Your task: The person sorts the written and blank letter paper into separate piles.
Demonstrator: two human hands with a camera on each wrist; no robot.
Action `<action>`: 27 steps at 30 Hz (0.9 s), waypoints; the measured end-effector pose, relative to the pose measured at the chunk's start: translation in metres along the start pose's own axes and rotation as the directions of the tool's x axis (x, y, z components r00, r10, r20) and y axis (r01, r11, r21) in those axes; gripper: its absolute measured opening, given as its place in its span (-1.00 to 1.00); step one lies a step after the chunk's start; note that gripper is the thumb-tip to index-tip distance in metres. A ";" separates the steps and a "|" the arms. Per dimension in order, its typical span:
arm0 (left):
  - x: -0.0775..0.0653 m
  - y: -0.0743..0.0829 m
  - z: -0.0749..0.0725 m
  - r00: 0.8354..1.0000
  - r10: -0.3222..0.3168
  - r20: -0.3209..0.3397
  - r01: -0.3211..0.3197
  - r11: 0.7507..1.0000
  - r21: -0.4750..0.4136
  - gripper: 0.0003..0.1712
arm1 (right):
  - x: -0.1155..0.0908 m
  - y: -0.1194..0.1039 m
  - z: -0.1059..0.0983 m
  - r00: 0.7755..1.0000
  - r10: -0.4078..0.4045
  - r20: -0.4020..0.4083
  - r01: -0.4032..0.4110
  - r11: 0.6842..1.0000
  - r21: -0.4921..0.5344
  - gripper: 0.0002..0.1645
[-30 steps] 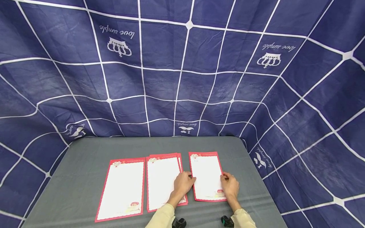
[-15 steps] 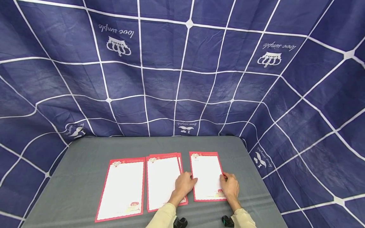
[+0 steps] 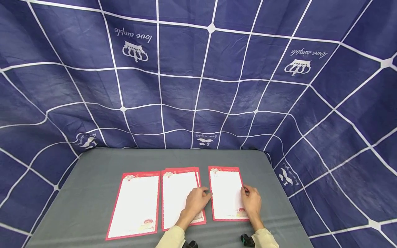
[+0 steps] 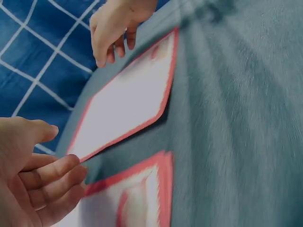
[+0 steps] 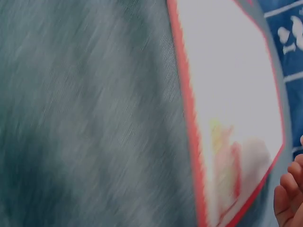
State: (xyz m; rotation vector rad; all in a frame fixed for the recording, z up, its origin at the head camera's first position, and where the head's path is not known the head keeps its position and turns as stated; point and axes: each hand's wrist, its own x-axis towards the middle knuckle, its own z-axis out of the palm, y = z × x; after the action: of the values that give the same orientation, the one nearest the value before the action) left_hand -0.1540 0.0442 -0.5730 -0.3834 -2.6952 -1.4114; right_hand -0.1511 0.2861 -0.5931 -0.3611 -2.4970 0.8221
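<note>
A red-bordered white sheet of paper (image 3: 226,193) lies on the grey cloth at the right, with a small tree printed at its top left corner. My left hand (image 3: 196,200) is just off its left edge, above the middle sheets. In the left wrist view, that left hand (image 4: 40,177) has its thumb apart from loosely bent fingers and holds nothing. By the sheet's right edge is my right hand (image 3: 252,199). Its fingers hang loose in the left wrist view; contact with the edge is hard to tell. The right wrist view shows only some fingertips (image 5: 291,194).
Overlapping red-bordered sheets (image 3: 176,196) lie in the middle, partly under my left forearm. Another such sheet (image 3: 134,205) lies to their left. The grey cloth-covered table (image 3: 93,179) meets a blue curtain (image 3: 180,89) with white lines at the back and sides.
My left hand has drawn back left from the right sheet's edge, where its thumb lay on the paper. The right hand's fingers have loosened at the other edge. The head view has shifted slightly.
</note>
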 end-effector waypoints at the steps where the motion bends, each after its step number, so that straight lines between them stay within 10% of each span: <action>1: -0.002 -0.001 -0.006 1.000 0.000 -0.010 0.000 1.000 -0.005 -0.64 | 0.001 -0.004 0.001 1.000 -0.022 -0.005 0.022 1.000 0.017 -0.75; 15: -0.029 -0.036 -0.084 0.977 -0.119 -0.179 0.134 0.988 0.077 -0.62 | -0.013 -0.063 0.031 0.970 -0.233 0.074 0.220 0.964 0.150 -0.76; 27: -0.055 -0.057 -0.096 0.950 -0.182 -0.255 0.227 0.961 0.159 -0.43 | -0.045 -0.084 0.051 0.893 -0.377 0.245 0.344 0.924 0.170 -0.68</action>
State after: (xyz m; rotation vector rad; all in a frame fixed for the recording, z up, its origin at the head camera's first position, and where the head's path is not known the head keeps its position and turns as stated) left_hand -0.1204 -0.0755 -0.5738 0.0798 -2.6946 -1.1444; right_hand -0.1475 0.1785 -0.5938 0.2767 -2.6274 0.9106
